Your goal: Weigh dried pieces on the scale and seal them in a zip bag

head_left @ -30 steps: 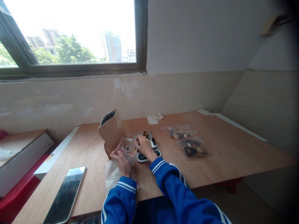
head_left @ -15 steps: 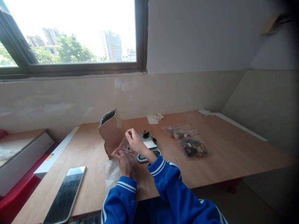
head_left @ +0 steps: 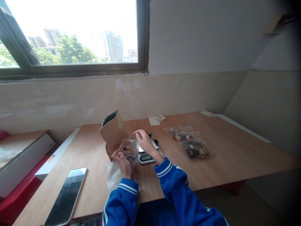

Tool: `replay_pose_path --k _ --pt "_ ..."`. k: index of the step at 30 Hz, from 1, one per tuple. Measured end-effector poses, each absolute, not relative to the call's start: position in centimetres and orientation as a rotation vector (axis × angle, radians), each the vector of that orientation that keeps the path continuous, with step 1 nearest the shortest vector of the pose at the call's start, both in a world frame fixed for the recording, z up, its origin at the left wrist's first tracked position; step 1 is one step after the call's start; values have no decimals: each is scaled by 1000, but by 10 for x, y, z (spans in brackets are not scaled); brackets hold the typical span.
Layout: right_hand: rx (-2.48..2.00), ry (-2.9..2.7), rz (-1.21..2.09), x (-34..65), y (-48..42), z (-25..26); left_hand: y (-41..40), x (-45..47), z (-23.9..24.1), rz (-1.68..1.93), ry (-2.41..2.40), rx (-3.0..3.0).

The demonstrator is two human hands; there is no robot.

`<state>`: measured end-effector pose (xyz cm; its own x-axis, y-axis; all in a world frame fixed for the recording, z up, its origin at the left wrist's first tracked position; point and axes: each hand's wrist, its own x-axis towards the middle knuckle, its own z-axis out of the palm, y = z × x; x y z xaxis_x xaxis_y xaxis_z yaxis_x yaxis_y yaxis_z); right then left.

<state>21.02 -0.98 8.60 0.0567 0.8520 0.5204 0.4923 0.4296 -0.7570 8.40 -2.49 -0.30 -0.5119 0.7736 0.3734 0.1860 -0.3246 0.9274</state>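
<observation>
My left hand point(head_left: 122, 163) grips a small clear zip bag point(head_left: 132, 145) with a red strip by its near side. Brown and dark dried pieces point(head_left: 127, 148) show inside the bag. Just right of its mouth, my right hand point(head_left: 144, 141) hovers in front of a small white digital scale point(head_left: 146, 158), its fingers loosely bent and apart with nothing visible in them. On the scale's plate lie dark and yellowish dried pieces point(head_left: 155, 141), partly hidden by that hand. Behind the bag stands an open brown paper bag point(head_left: 114, 131).
Several filled zip bags point(head_left: 196, 149) lie to the right. A phone point(head_left: 67, 196) rests at the left front. Empty-looking clear bags point(head_left: 113, 177) lie under my left wrist. A crumpled tissue point(head_left: 160, 118) is near the wall.
My right hand has moved right, from above the zip bag toward the scale, its fingers loosening. Brown pieces now show inside the bag. My left hand stays put.
</observation>
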Motion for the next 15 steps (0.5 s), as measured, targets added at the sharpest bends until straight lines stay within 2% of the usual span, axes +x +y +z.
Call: replay_pose_path --k 5,9,15 --pt "-1622 -1619 67 249 13 50 -24 84 -3 1863 1526 1187" --pt "-1828 -1768 14 265 23 28 -22 83 -5 1877 1534 1175" --pt "-1869 -1800 -80 262 18 23 -22 83 -7 1862 1529 1169"
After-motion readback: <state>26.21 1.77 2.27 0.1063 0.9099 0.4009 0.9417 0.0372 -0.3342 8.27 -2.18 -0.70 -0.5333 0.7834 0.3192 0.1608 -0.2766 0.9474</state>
